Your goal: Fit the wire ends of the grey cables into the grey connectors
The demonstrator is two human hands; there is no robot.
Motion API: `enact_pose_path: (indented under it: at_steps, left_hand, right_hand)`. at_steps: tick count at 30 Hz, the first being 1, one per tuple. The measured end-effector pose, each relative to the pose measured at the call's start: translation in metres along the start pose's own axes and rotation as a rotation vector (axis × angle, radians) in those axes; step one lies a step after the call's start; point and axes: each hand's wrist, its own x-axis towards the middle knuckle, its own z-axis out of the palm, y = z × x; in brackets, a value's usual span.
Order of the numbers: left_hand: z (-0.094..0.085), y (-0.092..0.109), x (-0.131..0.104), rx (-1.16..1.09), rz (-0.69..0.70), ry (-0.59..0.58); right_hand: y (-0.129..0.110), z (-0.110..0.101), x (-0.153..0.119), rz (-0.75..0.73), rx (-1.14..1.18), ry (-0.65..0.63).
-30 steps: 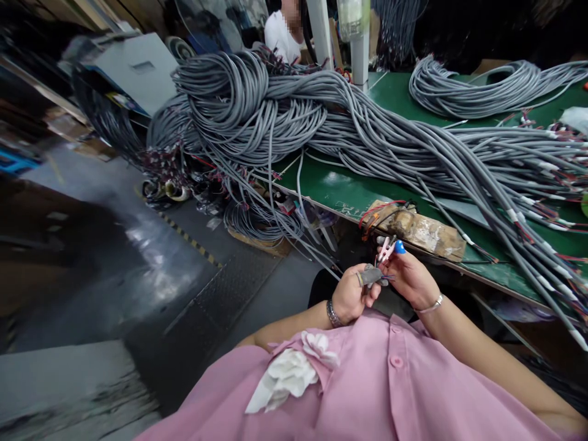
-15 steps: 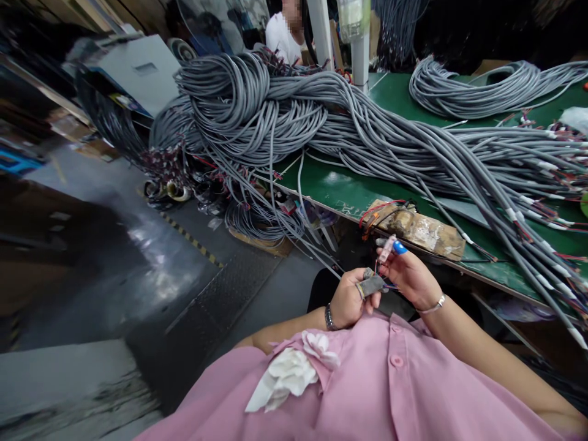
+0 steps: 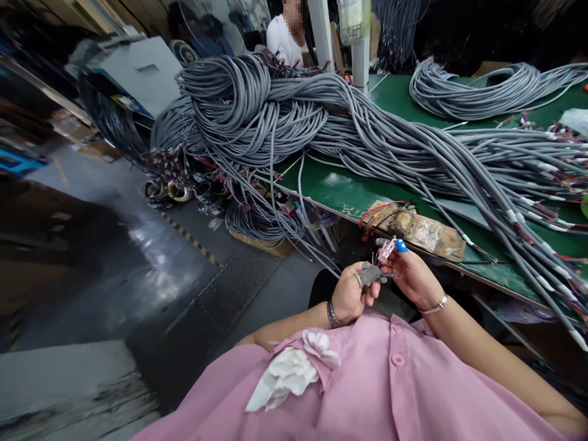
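In front of my pink shirt, both hands are close together at the bench edge. My right hand (image 3: 411, 275) has a blue wrap on one fingertip. It pinches a small pale pink connector (image 3: 386, 250) with holes in it. My left hand (image 3: 351, 293) is closed, its thumb covered in grey wrapping. From its grip thin coloured wires (image 3: 376, 262) stick out just below the connector. Whether any wire sits in the connector is too small to tell. Just beyond the hands, a worn wooden block (image 3: 434, 236) with tape on it lies on the bench edge.
Long bundles of grey cable (image 3: 367, 122) run across the green bench (image 3: 337, 184), their stripped ends at the right. Another cable coil (image 3: 478, 92) lies at the back. A person (image 3: 281, 43) in white is behind the bench. A grey box (image 3: 142, 73) stands at the left.
My left hand has turned slightly and its thumb has shifted, so more of the coloured wire ends show. The connector in my right hand has tilted a little.
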Motion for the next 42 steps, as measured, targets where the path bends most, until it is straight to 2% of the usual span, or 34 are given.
enact_pose_path:
  at_steps: [5,15,20,25,31,37,42]
  left_hand:
    - [-0.002,0.0,0.001,-0.001,-0.005,-0.006]
    - [-0.003,-0.001,0.001,-0.013,-0.014,-0.004]
    - [-0.003,0.003,-0.002,-0.017,-0.006,-0.013]
    - [-0.003,0.003,-0.002,-0.015,-0.01,-0.01]
    - [-0.003,0.001,0.002,-0.008,-0.032,-0.016]
    - [-0.005,-0.003,0.004,0.0,-0.039,-0.033]
    - [-0.005,-0.005,0.003,0.004,-0.036,-0.023]
  right_hand:
    - [0.0,0.003,-0.002,0.0,-0.047,0.017]
    - [-0.001,0.004,-0.001,0.019,0.045,0.057]
    - [0.002,0.003,0.0,-0.023,0.042,0.068]
    - [0.009,0.0,0.002,-0.136,-0.019,0.097]
    - [0.007,0.006,0.006,0.008,0.066,0.035]
    - [0.008,0.008,0.01,0.005,0.15,0.103]
    - [0.011,0.006,0.008,0.0,0.145,0.042]
